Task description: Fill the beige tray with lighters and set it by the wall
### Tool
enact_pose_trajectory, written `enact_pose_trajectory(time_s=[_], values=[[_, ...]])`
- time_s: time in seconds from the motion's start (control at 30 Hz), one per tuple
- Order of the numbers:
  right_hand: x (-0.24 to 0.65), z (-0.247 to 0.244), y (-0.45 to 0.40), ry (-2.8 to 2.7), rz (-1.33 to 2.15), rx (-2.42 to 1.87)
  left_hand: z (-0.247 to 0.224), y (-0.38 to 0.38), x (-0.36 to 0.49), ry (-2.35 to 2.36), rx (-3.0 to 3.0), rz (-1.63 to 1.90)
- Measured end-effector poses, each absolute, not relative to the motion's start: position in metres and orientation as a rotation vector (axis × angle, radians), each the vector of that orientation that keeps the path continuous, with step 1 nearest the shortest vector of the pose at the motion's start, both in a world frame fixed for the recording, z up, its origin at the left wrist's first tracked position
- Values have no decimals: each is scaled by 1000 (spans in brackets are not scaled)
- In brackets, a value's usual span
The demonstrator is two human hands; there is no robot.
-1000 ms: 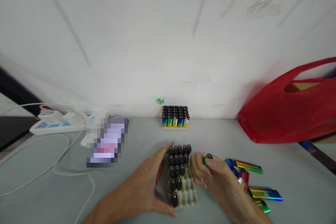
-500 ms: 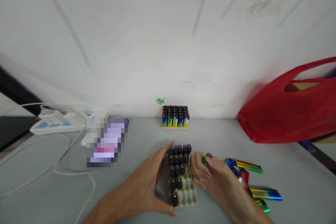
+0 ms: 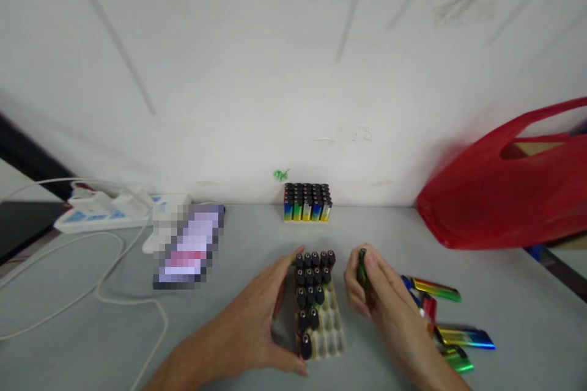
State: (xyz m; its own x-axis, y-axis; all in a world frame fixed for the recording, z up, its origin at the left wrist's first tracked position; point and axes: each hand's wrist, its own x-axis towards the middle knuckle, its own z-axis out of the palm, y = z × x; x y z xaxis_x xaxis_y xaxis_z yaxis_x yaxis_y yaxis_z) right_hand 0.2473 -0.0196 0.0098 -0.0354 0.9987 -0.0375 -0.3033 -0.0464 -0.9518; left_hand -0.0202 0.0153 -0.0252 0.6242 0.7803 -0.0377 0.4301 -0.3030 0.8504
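Right grip (image 3: 373,287) pinches a green lighter (image 3: 362,269) upright, cap end up.

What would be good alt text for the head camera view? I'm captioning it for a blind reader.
A person's right hand holds a green lighter upright beside a partly filled tray of black-capped lighters, which the left hand grips from the left. Loose lighters lie to the right; a full tray and a red bag sit by the wall.
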Motion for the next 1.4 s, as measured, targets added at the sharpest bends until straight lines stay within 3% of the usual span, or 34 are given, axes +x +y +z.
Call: enact_pose_trajectory(time_s=[0.2, 0.43, 0.7, 1.4], values=[[255, 6, -19, -1142, 1102, -1129, -30, 18, -19, 875, 1903, 505], [257, 9, -24, -1388, 1086, -1106, -27, 16, -18, 936, 1907, 498], [264, 6, -29, -1863, 754, -1188, -21, 17, -16, 943, 1973, 491], [270, 13, -22, -1922, 476, -1160, -17, 17, -15, 948, 1954, 473]])
